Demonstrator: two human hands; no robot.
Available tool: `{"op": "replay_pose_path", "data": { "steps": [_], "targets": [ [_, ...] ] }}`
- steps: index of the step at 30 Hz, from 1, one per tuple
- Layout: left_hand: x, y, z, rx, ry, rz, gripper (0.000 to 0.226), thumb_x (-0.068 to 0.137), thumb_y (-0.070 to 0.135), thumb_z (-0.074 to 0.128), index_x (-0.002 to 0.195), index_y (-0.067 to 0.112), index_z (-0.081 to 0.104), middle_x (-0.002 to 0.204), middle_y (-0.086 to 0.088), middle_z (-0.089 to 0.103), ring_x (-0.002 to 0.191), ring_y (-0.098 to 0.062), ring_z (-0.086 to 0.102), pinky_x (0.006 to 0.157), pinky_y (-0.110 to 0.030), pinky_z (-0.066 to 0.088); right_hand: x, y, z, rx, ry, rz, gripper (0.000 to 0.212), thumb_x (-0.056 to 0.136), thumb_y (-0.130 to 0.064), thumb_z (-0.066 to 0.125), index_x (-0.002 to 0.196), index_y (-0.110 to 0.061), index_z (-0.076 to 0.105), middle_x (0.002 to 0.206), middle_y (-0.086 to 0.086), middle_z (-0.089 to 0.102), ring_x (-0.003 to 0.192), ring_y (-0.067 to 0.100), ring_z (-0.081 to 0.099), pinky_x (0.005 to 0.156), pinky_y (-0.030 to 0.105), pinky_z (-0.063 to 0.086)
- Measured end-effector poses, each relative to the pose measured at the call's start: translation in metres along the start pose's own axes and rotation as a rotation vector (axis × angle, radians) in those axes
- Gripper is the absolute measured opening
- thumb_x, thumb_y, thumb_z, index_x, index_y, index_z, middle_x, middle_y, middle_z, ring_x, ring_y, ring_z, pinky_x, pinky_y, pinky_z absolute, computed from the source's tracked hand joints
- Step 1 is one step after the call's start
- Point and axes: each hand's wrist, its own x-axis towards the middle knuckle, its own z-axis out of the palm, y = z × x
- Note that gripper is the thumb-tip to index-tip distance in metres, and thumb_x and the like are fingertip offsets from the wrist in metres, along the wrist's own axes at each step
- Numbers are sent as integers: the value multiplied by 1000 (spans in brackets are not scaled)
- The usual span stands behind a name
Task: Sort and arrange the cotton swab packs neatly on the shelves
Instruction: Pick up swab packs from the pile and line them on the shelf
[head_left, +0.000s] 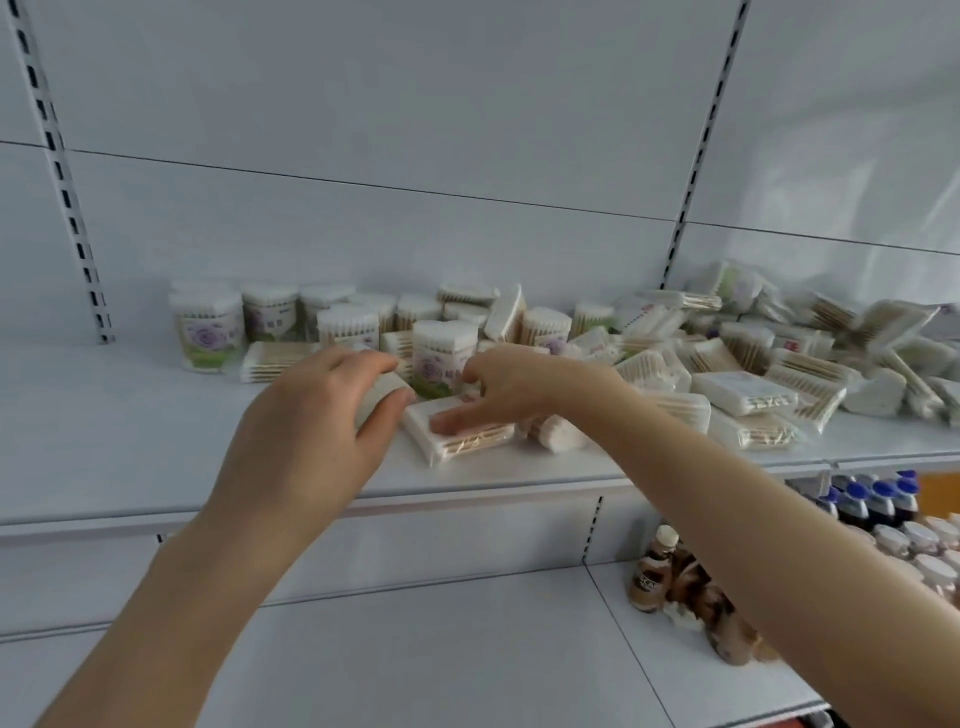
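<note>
Left hand (311, 415) curls round small white pack (382, 397). Right hand (498, 384) loosely spread, one finger pressing flat pack (462, 439), which lies centre, near front edge of shelf (130, 431). Best move, by my judgement: square flat pack to edge, stack like with like, keep upright tubs (270, 314) far left. Count: roughly seven tubs upright; heap (753, 374) at right too jumbled to count.

Glossy clear plastic is seen around the swab packs (748, 395); the shelf (130, 415) appears, perhaps, matt painted metal.
</note>
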Motion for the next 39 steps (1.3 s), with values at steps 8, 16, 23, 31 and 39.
{"op": "replay_pose_path", "data": {
  "steps": [8,16,23,31,39],
  "targets": [
    [5,-5,8,-55,7,-33,34,82,20,71,109,1,66,106,-16,66,96,-35,63,78,-32,41,-11,8,0,562,249,-59,53,73,-23,78,116,-17,49,87,-10,47,80,9,49,74,22,42],
    [51,44,29,-357,-144,-212,35,81,29,69,112,17,58,90,8,60,88,-19,60,64,-17,38,-42,51,-42,1054,428,-336,32,76,9,67,90,-18,55,84,-1,60,66,3,61,66,15,51],
    [63,68,55,-390,5,-263,20,82,20,67,91,15,50,72,16,50,63,4,46,53,-3,35,-43,156,-42,328,450,229,39,86,-32,63,108,0,61,103,9,64,92,21,59,84,31,49],
    [63,81,67,-467,24,-412,22,86,17,61,100,16,45,82,12,55,72,1,52,58,-16,40,-19,183,-22,170,154,387,58,71,-69,60,62,-19,31,64,-4,41,57,12,43,66,31,44],
    [60,86,71,-538,60,-464,21,85,16,62,101,15,48,85,9,57,75,-3,55,67,-24,46,-17,178,-21,356,138,331,45,80,-36,69,103,-2,51,75,3,48,58,14,45,48,25,39]
  ]
}}
